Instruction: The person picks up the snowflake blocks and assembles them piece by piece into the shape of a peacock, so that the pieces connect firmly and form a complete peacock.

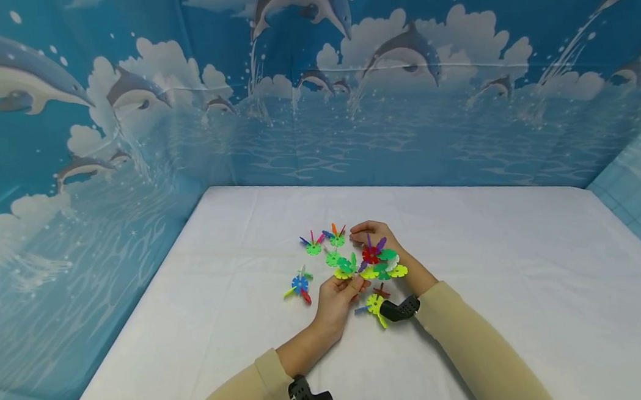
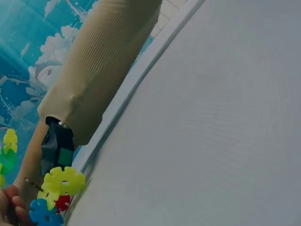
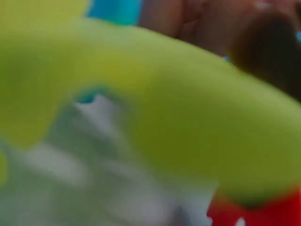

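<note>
In the head view, my left hand [image 1: 335, 303] pinches the near side of a joined cluster of slotted plastic snowflake discs [image 1: 381, 272] between thumb and fingers. The cluster is yellow, green, red, purple and white, raised above the white table. My right hand [image 1: 380, 236] is just behind it, fingers bent loosely and pointing left, with no disc visible between the fingertips. The cluster covers part of its palm. A smaller yellow, blue and red disc cluster [image 1: 375, 305] lies below the right wrist. Blurred yellow discs [image 3: 188, 122] fill most of the right wrist view.
Left of the hands, a blue-centred disc cluster [image 1: 300, 284] lies on the white table [image 1: 219, 261]. Farther back stand two green-based clusters with coloured spokes, one left [image 1: 313, 247] and one right [image 1: 336, 239]. A dolphin-printed curtain [image 1: 393, 134] surrounds the table.
</note>
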### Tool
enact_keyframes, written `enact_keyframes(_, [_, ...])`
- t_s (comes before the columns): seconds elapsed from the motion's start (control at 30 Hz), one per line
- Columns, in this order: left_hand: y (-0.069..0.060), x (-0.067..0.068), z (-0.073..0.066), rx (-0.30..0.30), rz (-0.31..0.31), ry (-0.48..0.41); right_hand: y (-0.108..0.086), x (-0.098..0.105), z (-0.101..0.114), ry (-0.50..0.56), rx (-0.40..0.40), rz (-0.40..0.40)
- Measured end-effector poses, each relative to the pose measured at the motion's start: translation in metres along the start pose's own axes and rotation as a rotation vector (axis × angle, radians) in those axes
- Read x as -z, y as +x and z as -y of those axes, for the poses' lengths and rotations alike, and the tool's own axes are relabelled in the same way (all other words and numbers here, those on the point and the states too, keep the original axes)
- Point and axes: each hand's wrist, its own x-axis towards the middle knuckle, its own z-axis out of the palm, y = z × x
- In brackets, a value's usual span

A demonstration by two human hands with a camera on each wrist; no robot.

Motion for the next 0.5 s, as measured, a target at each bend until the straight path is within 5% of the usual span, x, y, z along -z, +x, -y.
enact_keyframes(0.3, [0.001, 0.0, 0.002, -0.031, 0.02, -0.016, 0.038, -0.01, -0.036, -0.037, -0.063, -0.005])
enact_keyframes(0.5, [0.003, 0.002, 0.003, -0.033, 0.028, -0.035, 0.044, -0.014, -0.037, -0.08, -0.069, -0.022])
